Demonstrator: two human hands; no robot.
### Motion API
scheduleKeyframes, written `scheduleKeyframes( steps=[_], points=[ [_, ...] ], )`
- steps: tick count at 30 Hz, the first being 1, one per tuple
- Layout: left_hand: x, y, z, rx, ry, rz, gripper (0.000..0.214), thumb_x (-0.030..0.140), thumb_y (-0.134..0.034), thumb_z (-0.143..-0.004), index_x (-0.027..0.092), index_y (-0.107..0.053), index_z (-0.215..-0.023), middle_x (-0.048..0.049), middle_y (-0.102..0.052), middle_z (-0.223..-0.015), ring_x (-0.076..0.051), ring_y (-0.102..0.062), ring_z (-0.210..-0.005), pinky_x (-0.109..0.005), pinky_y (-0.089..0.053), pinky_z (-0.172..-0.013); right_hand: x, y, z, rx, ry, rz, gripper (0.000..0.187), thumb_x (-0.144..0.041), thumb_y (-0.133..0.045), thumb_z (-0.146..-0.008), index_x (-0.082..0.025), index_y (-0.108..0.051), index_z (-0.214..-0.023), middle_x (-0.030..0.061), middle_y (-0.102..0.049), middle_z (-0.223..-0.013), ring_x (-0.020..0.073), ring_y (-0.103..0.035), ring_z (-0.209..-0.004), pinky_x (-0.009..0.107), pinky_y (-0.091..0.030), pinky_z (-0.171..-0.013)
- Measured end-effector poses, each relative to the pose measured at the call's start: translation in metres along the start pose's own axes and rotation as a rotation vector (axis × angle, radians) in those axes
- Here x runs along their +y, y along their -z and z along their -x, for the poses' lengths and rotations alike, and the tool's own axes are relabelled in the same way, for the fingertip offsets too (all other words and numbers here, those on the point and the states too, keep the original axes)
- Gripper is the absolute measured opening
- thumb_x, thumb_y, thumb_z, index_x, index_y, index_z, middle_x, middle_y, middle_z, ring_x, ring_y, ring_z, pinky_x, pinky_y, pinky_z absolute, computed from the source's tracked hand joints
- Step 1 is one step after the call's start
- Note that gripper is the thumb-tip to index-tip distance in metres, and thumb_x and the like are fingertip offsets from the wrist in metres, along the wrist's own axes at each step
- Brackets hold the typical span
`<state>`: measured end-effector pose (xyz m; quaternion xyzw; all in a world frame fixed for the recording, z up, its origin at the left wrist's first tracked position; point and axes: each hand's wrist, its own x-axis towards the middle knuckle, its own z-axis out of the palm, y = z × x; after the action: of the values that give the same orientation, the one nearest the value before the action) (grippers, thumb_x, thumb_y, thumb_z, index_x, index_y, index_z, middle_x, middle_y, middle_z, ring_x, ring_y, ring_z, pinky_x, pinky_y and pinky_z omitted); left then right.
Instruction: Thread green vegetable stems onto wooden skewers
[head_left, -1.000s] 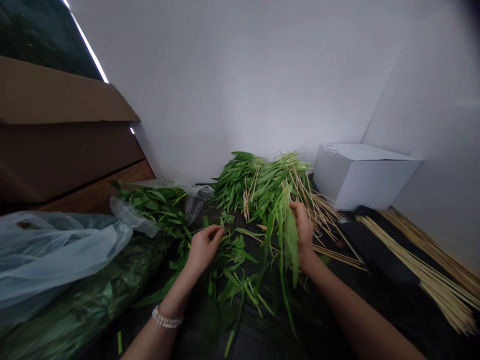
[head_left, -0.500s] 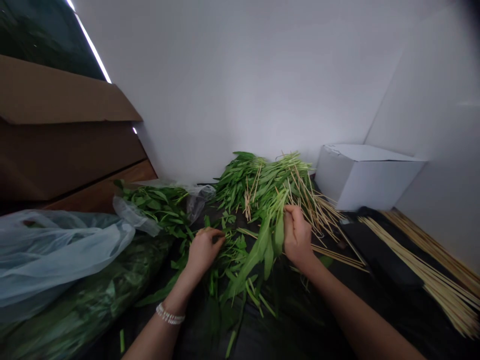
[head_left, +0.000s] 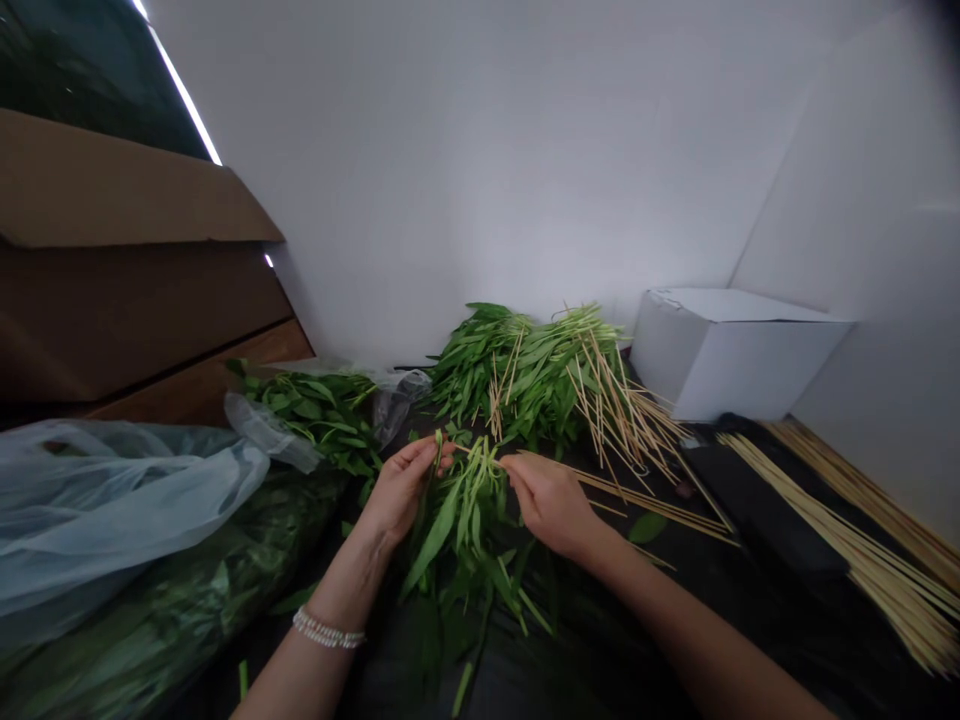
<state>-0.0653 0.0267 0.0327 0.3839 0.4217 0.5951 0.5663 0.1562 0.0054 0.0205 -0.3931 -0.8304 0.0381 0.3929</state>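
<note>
The bunch [head_left: 457, 505] of green stems hangs between the two hands, over the black sheet [head_left: 757, 520] and just in front of the pile [head_left: 536, 375] of skewered greens. Its long axis runs close to upright in the picture, with the stem tops up at the fingertips and the leaves trailing down toward the person. The left hand [head_left: 401, 485] meets it from the left, thumb and fingers closed round the top of the stems. The right hand [head_left: 551, 500] meets it from the right, its fingers [head_left: 517, 465] pinched together on the same top end. Both grips sit at one spot and the leaf end hangs free below.

A thin skewer [head_left: 476, 452] lies across that spot, nearly level and crosswise to the stems, its tip toward the left hand. Whether the right pinch takes in the skewer as well as the stems is too small to tell.

The two hands are about equally close to the bunch. The right is the nearer one to the loose sticks [head_left: 862, 550], which lie well apart on the right with their lengths running away from the person. A white box [head_left: 735, 350] stands beyond them. Left of the left hand lie a bag [head_left: 315, 410] of more greens and a pale plastic sack [head_left: 112, 500]
</note>
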Motion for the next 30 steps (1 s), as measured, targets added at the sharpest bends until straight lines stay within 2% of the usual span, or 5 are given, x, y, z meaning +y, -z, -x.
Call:
scheduleKeyframes(
  steps=[6,12,20,30],
  points=[
    [-0.003,-0.001,0.002,-0.019,0.007,-0.005,0.035,0.03,-0.086,-0.06,0.015,-0.076,-0.089,-0.0085,-0.076,-0.09,-0.013,-0.067,-0.074,-0.021,-0.049,-0.066,0.0,-0.007,0.003,-0.115,-0.008,0.076,0.029,-0.012,-0.039,-0.091,-0.018,-0.06,-0.11,0.0059,-0.068,-0.092,0.0178,-0.063,-0.086,0.027,-0.044,-0.074],
    [-0.005,-0.004,0.002,-0.038,0.003,-0.018,0.034,0.032,-0.086,-0.059,0.014,-0.076,-0.086,-0.0074,-0.076,-0.082,-0.013,-0.067,-0.072,-0.021,-0.049,-0.067,0.0,-0.008,0.003,-0.119,-0.018,0.078,0.031,-0.011,-0.039,-0.09,-0.018,-0.06,-0.112,0.0066,-0.068,-0.094,0.0178,-0.063,-0.086,0.027,-0.044,-0.074],
    [-0.007,-0.003,0.002,-0.028,0.001,-0.039,0.035,0.032,-0.087,-0.057,0.014,-0.076,-0.085,-0.0085,-0.077,-0.083,-0.015,-0.069,-0.073,-0.023,-0.051,-0.07,0.001,-0.01,0.003,-0.151,-0.025,0.085,0.031,-0.012,-0.038,-0.091,-0.017,-0.059,-0.114,0.0082,-0.068,-0.099,0.0196,-0.063,-0.091,0.028,-0.044,-0.078],
    [-0.013,-0.001,0.0,-0.036,-0.006,-0.091,0.035,0.032,-0.087,-0.059,0.014,-0.075,-0.086,-0.0076,-0.076,-0.077,-0.015,-0.069,-0.07,-0.026,-0.052,-0.074,-0.003,-0.011,0.003,-0.183,-0.043,0.11,0.032,-0.011,-0.038,-0.089,-0.015,-0.06,-0.112,0.008,-0.068,-0.096,0.0193,-0.063,-0.086,0.028,-0.043,-0.075]
  ],
)
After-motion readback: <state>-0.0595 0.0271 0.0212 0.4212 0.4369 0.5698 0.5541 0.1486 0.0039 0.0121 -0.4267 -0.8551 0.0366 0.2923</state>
